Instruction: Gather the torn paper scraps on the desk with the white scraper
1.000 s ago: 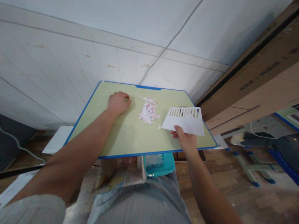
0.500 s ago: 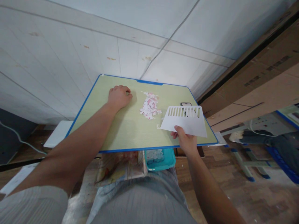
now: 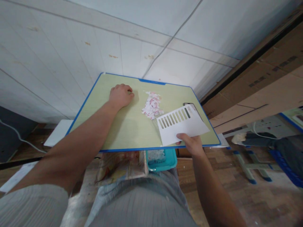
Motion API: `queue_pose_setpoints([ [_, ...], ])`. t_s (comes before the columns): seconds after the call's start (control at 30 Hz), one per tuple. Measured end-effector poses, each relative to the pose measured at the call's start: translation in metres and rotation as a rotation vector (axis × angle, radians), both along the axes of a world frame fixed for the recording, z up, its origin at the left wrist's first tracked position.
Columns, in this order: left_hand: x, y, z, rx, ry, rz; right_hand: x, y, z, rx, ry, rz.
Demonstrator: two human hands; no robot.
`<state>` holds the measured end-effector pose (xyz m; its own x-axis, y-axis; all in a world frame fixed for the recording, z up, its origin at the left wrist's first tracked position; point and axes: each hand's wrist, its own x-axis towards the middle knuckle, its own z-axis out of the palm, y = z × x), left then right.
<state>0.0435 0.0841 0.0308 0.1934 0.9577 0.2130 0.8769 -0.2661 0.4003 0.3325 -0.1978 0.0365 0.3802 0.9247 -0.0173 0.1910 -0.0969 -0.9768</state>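
My right hand [image 3: 193, 144] grips the lower edge of a slotted white card [image 3: 177, 127], thumb on top. A row of long slots is cut along the card's far side. The card is tilted over the right part of the table, its left corner beside a heap of small pink-and-white paper scraps [image 3: 152, 105]. My left hand [image 3: 121, 95] rests on the table left of the heap, fingers curled in and thumb near the forefinger; I see nothing in it. Partly under the card's far right corner lies a phone [image 3: 194, 108].
The pale green table [image 3: 132, 132] has a blue rim and stands against a white wall [image 3: 94, 47]. Below its front edge is a turquoise basket [image 3: 169, 160] with pale scraps inside, beside a patterned cloth or bag [image 3: 123, 167]. Cardboard boxes [image 3: 258, 82] stand at the right.
The card has turned counterclockwise and come left and nearer to me, its slotted side now slanting beside the scraps. More of the phone's right side shows. My left hand has stayed put.
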Motion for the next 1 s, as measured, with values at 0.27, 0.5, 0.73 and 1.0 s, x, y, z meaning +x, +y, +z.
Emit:
queue_pose_setpoints([
  [0.27,-0.0012,-0.0067,-0.0013,0.012,0.001,-0.006,-0.0037,0.0011,0.005,0.033,-0.036,0.082],
  [0.5,-0.0017,-0.0095,0.0005,0.006,0.004,0.0,-0.0028,0.0008,0.0073,0.026,-0.04,0.11],
  [0.73,-0.0012,-0.0103,-0.0001,0.017,0.006,0.006,-0.0006,-0.0002,0.007,0.019,-0.023,0.131],
  [1.0,-0.0009,-0.0087,-0.0023,0.024,-0.015,0.018,0.002,-0.0009,0.0024,0.049,0.04,0.167],
])
